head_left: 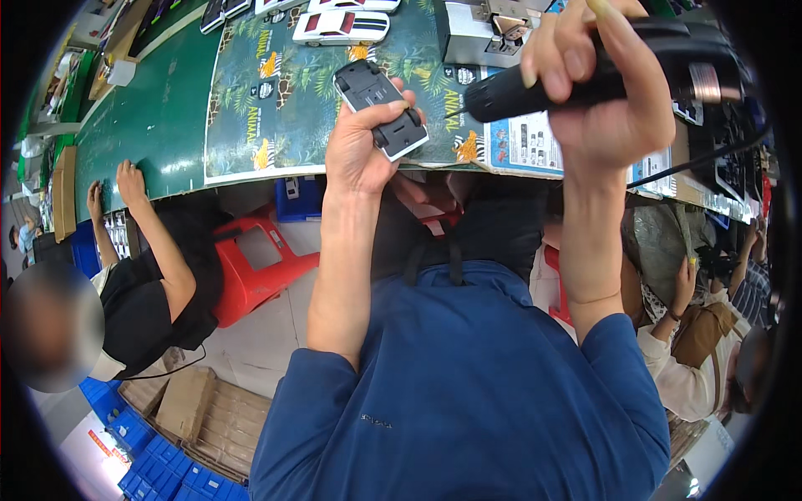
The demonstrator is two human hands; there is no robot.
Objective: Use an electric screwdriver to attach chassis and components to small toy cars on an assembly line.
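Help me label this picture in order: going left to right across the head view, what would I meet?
Co-worker's hands → red stool → toy car, underside showing, in the left hand → black handheld driver in the right hand.

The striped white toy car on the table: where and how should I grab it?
Probably pinch the striped toy car mid-length by its long sides, from above: it stands on its wheels, roof up, longer than wide.
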